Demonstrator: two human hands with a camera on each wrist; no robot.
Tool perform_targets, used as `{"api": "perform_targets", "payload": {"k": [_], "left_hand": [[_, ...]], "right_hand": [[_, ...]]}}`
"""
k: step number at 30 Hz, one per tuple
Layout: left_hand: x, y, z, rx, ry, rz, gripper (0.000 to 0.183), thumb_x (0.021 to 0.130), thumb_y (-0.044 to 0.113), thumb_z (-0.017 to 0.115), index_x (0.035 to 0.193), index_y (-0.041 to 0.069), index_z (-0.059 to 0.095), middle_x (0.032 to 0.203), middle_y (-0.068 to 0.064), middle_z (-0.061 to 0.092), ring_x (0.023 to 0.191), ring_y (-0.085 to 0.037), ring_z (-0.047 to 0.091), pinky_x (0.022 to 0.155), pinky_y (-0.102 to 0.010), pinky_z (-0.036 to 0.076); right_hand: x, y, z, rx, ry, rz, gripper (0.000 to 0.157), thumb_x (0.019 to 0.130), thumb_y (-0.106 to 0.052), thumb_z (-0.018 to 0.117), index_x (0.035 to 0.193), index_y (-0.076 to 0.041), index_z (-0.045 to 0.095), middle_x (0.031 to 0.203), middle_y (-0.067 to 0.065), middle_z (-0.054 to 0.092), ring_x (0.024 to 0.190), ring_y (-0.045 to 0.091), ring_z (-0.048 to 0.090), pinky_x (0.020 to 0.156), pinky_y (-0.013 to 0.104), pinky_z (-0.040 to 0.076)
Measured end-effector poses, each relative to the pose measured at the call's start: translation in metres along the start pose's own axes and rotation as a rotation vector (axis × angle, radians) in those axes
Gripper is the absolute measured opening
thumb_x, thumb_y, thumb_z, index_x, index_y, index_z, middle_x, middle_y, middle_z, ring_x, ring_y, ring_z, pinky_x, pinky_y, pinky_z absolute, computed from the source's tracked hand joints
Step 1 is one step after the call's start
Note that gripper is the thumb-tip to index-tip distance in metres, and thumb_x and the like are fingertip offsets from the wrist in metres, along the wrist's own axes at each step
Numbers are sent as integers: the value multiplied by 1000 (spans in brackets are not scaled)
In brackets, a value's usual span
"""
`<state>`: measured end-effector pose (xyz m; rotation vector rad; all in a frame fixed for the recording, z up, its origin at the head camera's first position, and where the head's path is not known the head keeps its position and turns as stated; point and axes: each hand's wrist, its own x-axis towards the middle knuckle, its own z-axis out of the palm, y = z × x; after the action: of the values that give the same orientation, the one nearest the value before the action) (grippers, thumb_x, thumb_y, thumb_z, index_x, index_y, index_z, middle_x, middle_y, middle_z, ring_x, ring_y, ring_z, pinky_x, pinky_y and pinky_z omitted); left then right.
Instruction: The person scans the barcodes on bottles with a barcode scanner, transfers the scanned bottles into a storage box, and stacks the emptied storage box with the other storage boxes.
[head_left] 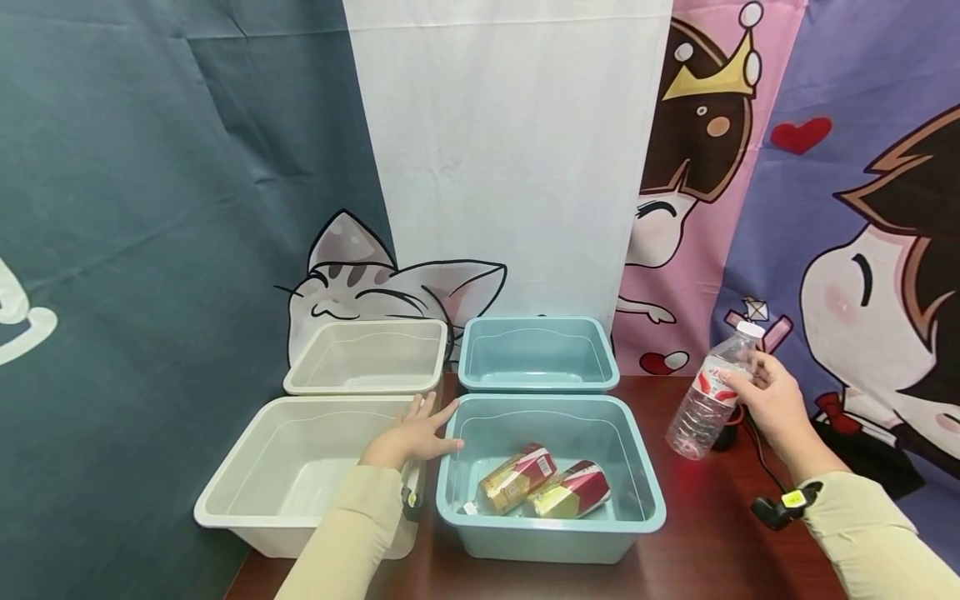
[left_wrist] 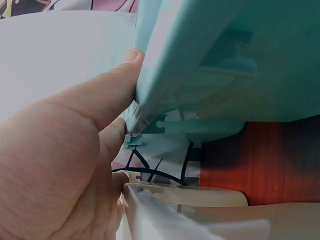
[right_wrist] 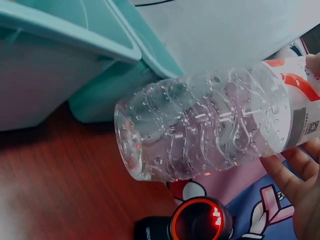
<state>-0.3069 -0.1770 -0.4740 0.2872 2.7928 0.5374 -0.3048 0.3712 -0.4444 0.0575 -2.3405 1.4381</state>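
My right hand (head_left: pixel 772 404) grips a clear plastic bottle (head_left: pixel 708 400) by its red-and-white label. The bottle has a white cap and leans to the right; in the right wrist view its ribbed lower half (right_wrist: pixel 200 125) carries droplets inside. With fingers spread, my left hand (head_left: pixel 412 435) rests at the rims between the front white bin (head_left: pixel 247 467) and the front blue bin (head_left: pixel 551 527). Its thumb touches the blue rim in the left wrist view. Two gold-and-red cans (head_left: pixel 520 479) lie on their sides in that blue bin.
Behind stand a smaller white bin (head_left: pixel 367 390) and a smaller blue bin (head_left: pixel 538 387). A black device with a glowing red ring (right_wrist: pixel 202 220) sits on the brown table (head_left: pixel 720 533) near the bottle. A printed cloth (head_left: pixel 510 125) hangs at the back.
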Motion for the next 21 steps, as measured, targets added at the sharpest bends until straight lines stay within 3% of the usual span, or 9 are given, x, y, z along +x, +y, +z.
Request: {"api": "perform_targets", "payload": {"k": [5,7,10,14,18,21], "left_hand": [[-1,-1,1,-11,4,6,81,91,60,62,160,32,29,169,-18,6,154,-41,-6,119,-67,10],[-1,-1,2,-19,5,5,81,91,60,61,160,33,28,169,-18,5,154,-41,-7,119,-67,11],[-1,-2,3,-30,12,6,81,91,59,62,160,32,29,169,-18,6,154,-41,-7,119,-67,11],[-2,-2,3,-32,22,2,81,91,59,62,160,31,30,169,-18,6,154,-41,-6,117,-69,13],[-2,-1,2,-37,24,-3,81,90,59,63,160,32,30,169,-17,6,154,-41,-6,116,-70,14],[-3,-1,2,-45,26,5,81,90,59,63,160,31,31,169,-18,6,154,-41,-6,116,-71,14]], "right_hand": [[3,11,2,-137,40,82,72,95,-34,70,142,10,37,116,14,61,79,-14,49,62,9,47],[4,16,3,-181,57,111,76,93,-38,71,142,9,38,122,27,58,80,-8,51,61,11,46],[5,25,7,-248,85,164,77,92,-45,70,139,8,39,124,30,55,91,11,55,64,17,42],[5,35,13,-242,114,282,84,89,-54,70,138,6,37,125,28,51,108,35,50,70,27,40],[5,44,16,-209,135,371,94,86,-60,70,141,7,32,129,31,48,114,40,50,66,27,43],[5,52,20,-170,161,405,93,86,-59,70,137,8,32,126,32,48,103,35,56,57,24,50]]}}
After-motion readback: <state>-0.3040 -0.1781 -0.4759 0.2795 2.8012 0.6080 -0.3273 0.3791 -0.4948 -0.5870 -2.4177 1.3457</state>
